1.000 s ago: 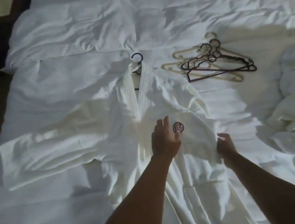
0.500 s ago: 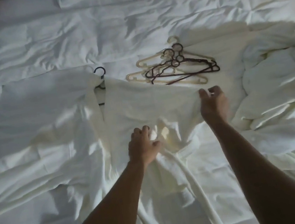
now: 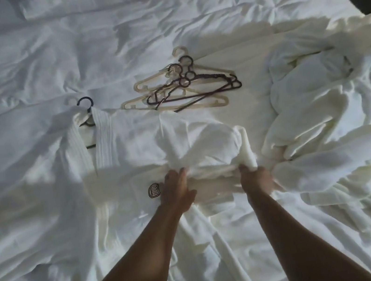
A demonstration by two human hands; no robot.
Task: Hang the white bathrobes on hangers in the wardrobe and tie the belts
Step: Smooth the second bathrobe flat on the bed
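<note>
Early stage. One bathrobe lies mid-bed on a dark hanger, hook toward the headboard side. Left hand and right hand both grip bunched fabric at its right front (belt not tied, as far as I can tell). Spare hangers just beyond. Second robe heaped at bed's right edge, unhung. Wardrobe not in view.

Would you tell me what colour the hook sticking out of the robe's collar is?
Dark, near black; the hook shows in the head view.
</note>
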